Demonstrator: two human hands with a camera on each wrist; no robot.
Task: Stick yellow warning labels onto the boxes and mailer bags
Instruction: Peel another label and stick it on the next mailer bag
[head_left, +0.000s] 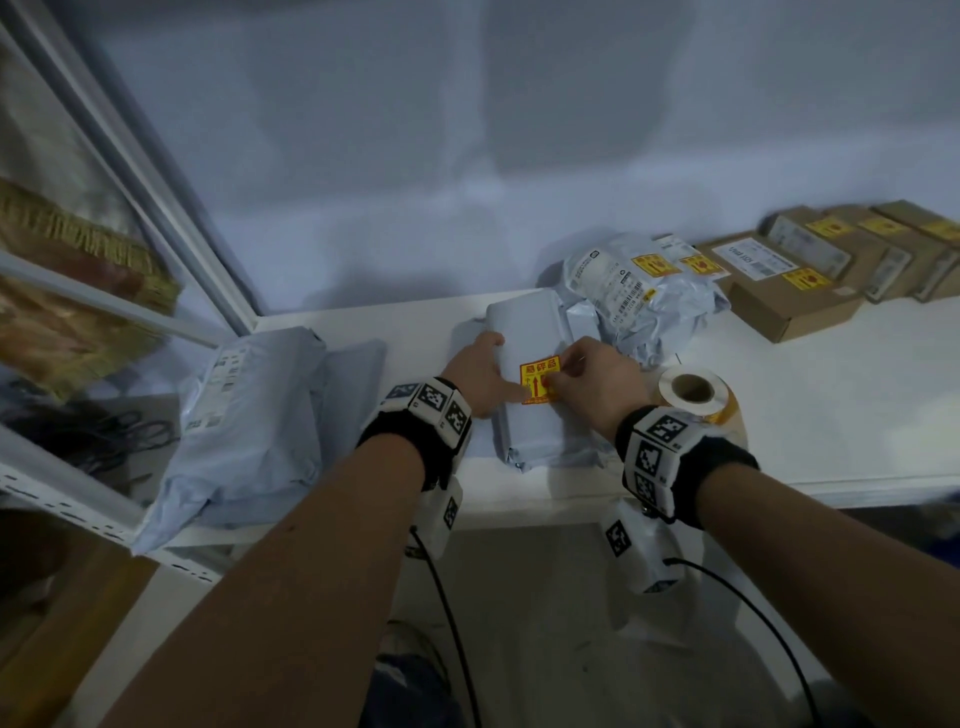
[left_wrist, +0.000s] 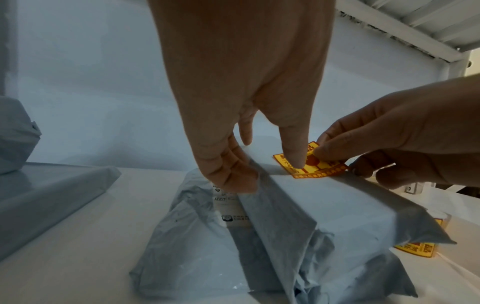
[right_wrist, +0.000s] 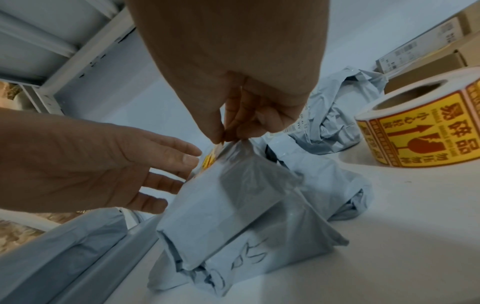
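white shelf top (head_left: 779, 395), wall close behind it, metal rack upright to the left. landmark: grey mailer bag (head_left: 530, 364) lying flat near the front edge. left of it, a bigger mailer bag (head_left: 244, 415), no yellow showing on it. behind and right of it, crumpled labelled bags (head_left: 634, 291), then a row of cardboard boxes (head_left: 789, 291), each with a yellow sticker already. just right of it, label roll (head_left: 693, 397) standing on end.

on top of the landmark bag, near middle: yellow warning label (head_left: 540, 380), partly down; in the left wrist view its right edge is curled up off the plastic.

left hand (head_left: 475, 374): fingers mostly straight, braced along the bag's left side, one fingertip pressing the label's left part. not gripping anything.

right hand (head_left: 597, 384): thumb and forefinger pinched narrow on the label's right edge, holding it lifted.

to do it well, my read: keep the left finger as anchor, lower the lifted edge slowly left to right, then rub flat. the bag skin looks slack, so wrinkles or trapped air are the likely fault; hold the plastic taut.
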